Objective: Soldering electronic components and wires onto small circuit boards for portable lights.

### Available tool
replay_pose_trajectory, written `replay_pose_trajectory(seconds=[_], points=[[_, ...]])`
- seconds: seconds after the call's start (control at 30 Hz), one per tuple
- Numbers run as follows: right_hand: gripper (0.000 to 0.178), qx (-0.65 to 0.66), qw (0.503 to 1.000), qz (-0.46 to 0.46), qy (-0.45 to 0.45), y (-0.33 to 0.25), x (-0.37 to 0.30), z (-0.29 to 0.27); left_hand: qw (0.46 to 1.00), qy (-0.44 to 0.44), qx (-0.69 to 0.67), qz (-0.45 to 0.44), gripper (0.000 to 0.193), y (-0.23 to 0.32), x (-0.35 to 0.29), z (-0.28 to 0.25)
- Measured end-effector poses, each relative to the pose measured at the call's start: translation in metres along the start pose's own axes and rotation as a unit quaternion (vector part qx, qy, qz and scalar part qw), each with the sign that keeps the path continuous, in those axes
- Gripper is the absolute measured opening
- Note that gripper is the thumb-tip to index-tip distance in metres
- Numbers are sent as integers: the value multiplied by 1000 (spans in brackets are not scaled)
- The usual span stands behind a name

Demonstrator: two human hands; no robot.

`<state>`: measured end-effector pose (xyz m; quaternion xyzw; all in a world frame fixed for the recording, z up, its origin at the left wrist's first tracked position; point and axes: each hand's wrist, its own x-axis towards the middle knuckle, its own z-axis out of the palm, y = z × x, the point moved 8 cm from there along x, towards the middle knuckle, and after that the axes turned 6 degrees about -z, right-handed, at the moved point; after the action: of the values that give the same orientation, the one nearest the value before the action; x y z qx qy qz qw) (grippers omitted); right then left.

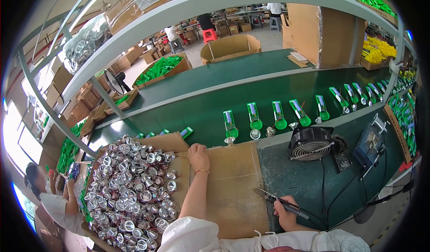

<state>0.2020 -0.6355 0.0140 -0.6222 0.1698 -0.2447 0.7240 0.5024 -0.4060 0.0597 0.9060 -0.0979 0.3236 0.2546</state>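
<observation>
Soldering iron (pixel 298 212) seemingly in right hand (pixel 286 215)

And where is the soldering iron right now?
In the head view, the soldering iron is low, right of centre, held in the right hand, its tip by the right edge of the brown cardboard sheet, below and left of the black fan.

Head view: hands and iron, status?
Right hand holds soldering iron. Left hand at far edge of cardboard, grip unclear. Black fan beyond iron, apart.
</observation>
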Motion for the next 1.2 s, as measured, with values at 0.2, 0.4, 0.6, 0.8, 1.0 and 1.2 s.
replay_pose_trajectory(seconds=[0.2, 0.4, 0.6, 0.8, 1.0, 1.2], points=[[17, -11, 1000, -5, -4, -1, -1, 3, 990, -61, 20, -127, 14, -20, -4, 7], [16, -9, 1000, 8, -2, -1, 0, 4, 986, -65, -24, -153, 18, -29, -3, 11], [15, -29, 999, -33, -10, -2, -3, 3, 977, -62, -93, -183, 18, -35, -4, 9], [16, -48, 997, -51, -14, -2, -3, 0, 979, -82, -59, -177, 19, -26, -2, 6], [16, -31, 998, -52, -13, -4, -3, 1, 981, -79, -41, -173, 18, -31, -2, 10], [16, -32, 998, -46, -12, -5, -3, 1, 981, -82, -36, -172, 18, -29, -2, 11]])
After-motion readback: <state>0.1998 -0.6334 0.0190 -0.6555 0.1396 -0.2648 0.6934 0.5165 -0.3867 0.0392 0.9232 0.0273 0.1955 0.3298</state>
